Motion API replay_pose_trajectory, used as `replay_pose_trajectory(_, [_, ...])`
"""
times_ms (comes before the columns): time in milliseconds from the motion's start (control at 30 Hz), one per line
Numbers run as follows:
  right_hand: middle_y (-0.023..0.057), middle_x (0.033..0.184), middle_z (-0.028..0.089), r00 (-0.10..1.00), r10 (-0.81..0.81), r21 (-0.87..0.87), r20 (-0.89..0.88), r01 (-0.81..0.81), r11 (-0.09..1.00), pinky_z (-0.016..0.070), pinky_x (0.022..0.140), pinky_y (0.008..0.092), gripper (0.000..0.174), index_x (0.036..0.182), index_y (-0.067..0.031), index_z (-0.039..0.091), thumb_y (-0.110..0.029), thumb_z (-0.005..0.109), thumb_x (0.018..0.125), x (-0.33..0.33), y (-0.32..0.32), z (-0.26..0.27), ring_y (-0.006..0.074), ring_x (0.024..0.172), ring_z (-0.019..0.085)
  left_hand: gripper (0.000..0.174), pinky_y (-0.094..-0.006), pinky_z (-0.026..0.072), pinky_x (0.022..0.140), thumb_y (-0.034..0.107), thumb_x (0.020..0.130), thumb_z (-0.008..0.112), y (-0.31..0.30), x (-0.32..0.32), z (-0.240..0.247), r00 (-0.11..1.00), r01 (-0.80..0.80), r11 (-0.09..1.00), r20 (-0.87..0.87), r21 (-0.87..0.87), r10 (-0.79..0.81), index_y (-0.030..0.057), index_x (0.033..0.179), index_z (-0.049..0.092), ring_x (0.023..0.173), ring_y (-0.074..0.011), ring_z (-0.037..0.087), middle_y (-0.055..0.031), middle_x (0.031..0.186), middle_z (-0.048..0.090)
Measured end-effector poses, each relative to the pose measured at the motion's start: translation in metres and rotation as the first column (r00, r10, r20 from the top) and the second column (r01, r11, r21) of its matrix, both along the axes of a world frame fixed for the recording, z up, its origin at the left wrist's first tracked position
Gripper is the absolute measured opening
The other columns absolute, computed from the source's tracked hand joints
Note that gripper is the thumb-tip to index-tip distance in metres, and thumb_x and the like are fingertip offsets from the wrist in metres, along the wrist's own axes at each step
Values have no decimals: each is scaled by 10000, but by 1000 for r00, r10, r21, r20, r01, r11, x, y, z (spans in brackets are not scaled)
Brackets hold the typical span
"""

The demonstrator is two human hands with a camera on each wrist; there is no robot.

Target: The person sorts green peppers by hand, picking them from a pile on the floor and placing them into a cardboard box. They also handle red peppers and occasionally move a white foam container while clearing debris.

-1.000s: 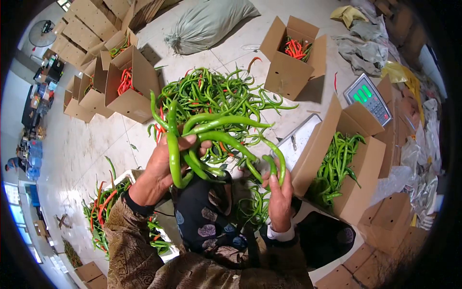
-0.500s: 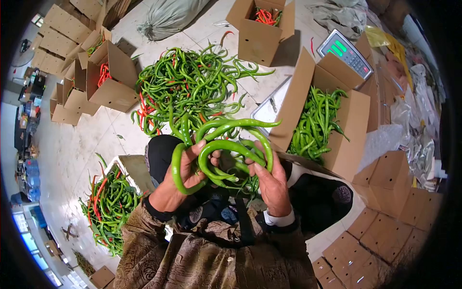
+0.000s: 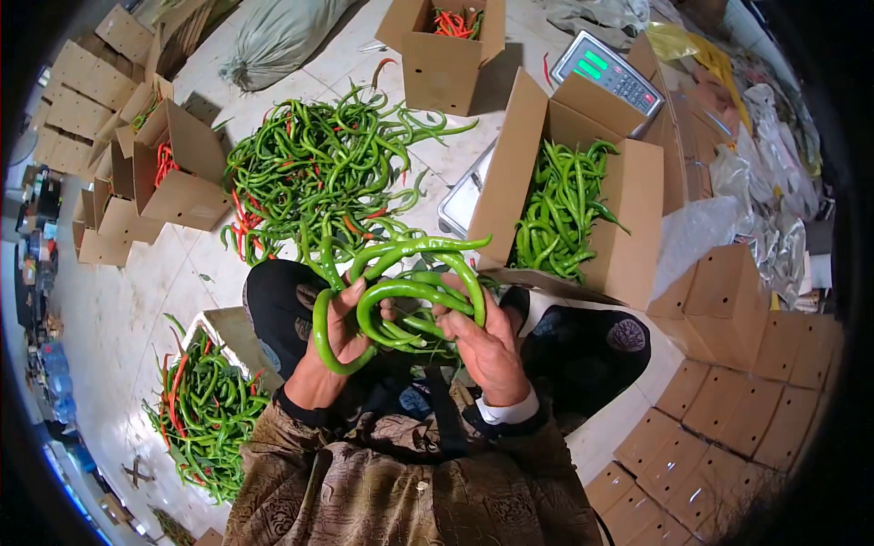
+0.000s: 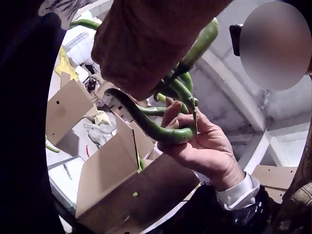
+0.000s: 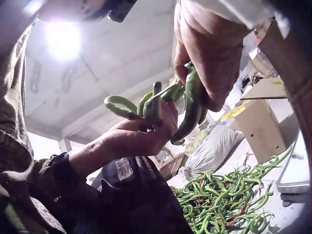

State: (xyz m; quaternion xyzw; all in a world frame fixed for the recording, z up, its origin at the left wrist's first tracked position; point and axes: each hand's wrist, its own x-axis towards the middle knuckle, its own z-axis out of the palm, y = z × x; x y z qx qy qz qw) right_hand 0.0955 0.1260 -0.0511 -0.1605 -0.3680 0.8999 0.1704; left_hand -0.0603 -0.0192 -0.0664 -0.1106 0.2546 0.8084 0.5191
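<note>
Floor (image 3: 118, 309): tile showing well left of box (image 3: 637, 209). Pile (image 3: 309, 173): nearer, left of box. Box itself: open, flaps up, stiff edges for sleeves to catch. Tub (image 3: 232, 335): heaped, farther left of box than my knees. My left hand (image 3: 341, 332): left of box, gripping bunched peppers. My right hand (image 3: 492, 355): nearest box, gripping pepper on bunch's near side; exact gap hard to tell. Peppers (image 3: 391, 288): left of box, likely light, slick, snappable at bends; best held mid-length, gently.

Left grip (image 3: 344, 336) and right grip (image 3: 492, 353) hold peppers (image 3: 424, 245).
</note>
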Motion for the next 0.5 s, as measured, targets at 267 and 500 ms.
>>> replay_pose_trajectory(267, [72,1040,665,976,-146,128,161,126,984,471,730,236,329,1268,11,570,-24,610,943,0,-5,4,100,861,595,356,-327,572,747,193,934,638,2,8,-6,999,15,999,-32,-42,-16,20,1222,519,835,-211,638,-142,1034,632])
replay_pose_trajectory(500, [48,1025,635,959,-182,248,219,125,961,446,733,223,322,1293,23,552,-103,552,997,1,-4,19,79,821,529,312,-298,500,729,161,965,588,-7,6,-11,997,46,981,-74,189,-33,8,1228,519,780,-156,562,-95,994,600])
